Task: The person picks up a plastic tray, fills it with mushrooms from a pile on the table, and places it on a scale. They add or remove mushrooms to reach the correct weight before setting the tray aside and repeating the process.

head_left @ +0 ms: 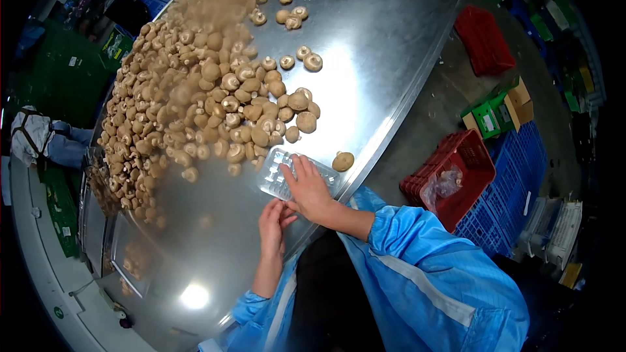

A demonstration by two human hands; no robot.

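Note:
A clear plastic tray (276, 164) rests on the metal table near its front edge, with moulded bumps in its base. Over the tray lies my right hand (309, 190), its fingers stretched out and apart, its thumb down by the near rim. Just in front of the tray is my left hand (272, 223), fingers curled together close to the right thumb; whatever they pinch is hidden. One brown mushroom (343, 161) lies alone to the right of the tray. Beyond the tray spreads a large pile of mushrooms (195, 91), partly blurred.
The steel table (385, 45) has a raised rim on the right. On the floor stand a red crate (479, 163) with a plastic bag inside, another red crate (484, 40), a blue pallet (515, 189) and a green carton (490, 117). Another person (49, 137) is at the far left.

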